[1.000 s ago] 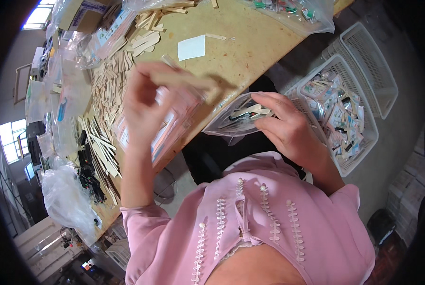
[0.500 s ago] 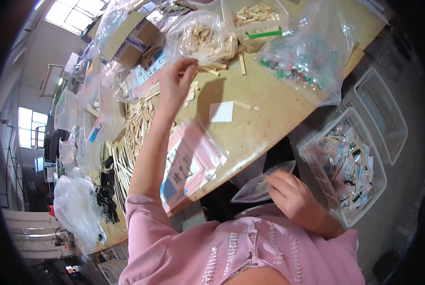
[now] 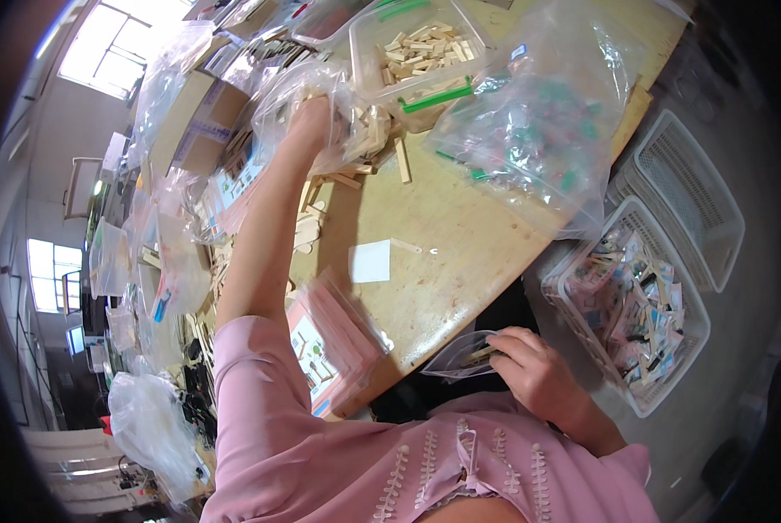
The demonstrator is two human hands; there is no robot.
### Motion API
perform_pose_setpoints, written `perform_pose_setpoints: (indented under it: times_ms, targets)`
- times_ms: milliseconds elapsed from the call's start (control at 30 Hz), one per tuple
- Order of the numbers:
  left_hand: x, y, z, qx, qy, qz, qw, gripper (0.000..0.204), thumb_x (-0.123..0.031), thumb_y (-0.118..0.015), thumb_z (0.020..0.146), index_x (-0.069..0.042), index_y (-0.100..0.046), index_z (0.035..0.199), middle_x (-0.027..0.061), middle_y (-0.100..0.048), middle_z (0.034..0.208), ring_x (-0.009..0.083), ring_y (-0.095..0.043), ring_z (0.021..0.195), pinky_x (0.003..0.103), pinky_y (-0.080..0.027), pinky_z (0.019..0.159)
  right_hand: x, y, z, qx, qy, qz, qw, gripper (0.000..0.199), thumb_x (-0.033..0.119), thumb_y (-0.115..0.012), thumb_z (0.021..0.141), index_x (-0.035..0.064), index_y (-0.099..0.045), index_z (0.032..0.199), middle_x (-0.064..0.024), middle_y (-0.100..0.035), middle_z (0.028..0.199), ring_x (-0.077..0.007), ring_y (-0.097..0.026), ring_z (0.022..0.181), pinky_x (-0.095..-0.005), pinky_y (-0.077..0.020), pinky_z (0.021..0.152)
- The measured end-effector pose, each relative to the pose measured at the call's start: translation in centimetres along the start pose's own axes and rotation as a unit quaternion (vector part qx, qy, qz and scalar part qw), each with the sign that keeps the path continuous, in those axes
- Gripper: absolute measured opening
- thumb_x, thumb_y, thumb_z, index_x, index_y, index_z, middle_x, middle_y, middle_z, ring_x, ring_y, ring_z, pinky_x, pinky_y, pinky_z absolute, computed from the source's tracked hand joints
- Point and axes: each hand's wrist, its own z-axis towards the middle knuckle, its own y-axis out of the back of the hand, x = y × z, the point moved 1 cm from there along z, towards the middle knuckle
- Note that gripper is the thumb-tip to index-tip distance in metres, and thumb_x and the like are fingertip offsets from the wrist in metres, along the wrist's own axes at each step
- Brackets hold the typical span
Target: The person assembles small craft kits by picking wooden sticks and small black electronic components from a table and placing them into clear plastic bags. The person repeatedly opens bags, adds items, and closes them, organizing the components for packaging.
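Note:
My left hand reaches into a clear plastic bag of small wooden pieces at the far side of the table; its fingers are hidden among plastic and wood. Close to my body, my right hand grips a small clear plastic bag by its edge. A few pale wooden-looking pieces show inside that bag, near my fingertips. Below my left forearm lies a stack of pink printed sheets in clear sleeves. Beside it on the table are a white card and a thin wooden stick.
A clear tub with green clips holds wooden blocks. Right of it, a large clear bag with green and red pieces overhangs the table edge. A white basket of filled packets stands lower right, beside another basket. A cardboard box sits far left.
My left hand has moved farther away, from above the table into the bag of wooden pieces. My right hand keeps hold of the small bag, which has shifted slightly. The view has turned a little.

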Motion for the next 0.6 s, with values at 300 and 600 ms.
perform_pose_setpoints:
  times_ms: [300,600]
  targets:
    - [1.4,1.5,-5.0,-0.143,0.027,-0.177,0.973,0.029,-0.028,-0.063,0.093,-0.005,-0.071,0.109,0.0175,-0.073,0.092,0.0275,-0.070,0.081,0.036,-0.054,0.075,-0.9,0.1,0.0,-0.011,0.015,0.008,1.000,0.011,0.004,-0.064,0.079,-0.0029,-0.065,0.087,-0.0168,-0.066,0.112,-0.0333,-0.065,0.110,-0.0412,-0.0571,0.089]
    - [-5.0,9.3,-6.8,-0.177,0.025,-0.349,0.920,0.030,-0.034,-0.058,0.100,-0.004,-0.058,0.095,-0.0044,-0.047,0.074,0.0061,-0.045,0.068,0.027,-0.036,0.059,-1.3,0.0,0.4,-0.005,0.023,0.026,0.999,0.013,0.006,-0.065,0.078,-0.0018,-0.065,0.088,-0.0165,-0.065,0.113,-0.0334,-0.063,0.111,-0.0410,-0.0557,0.091]
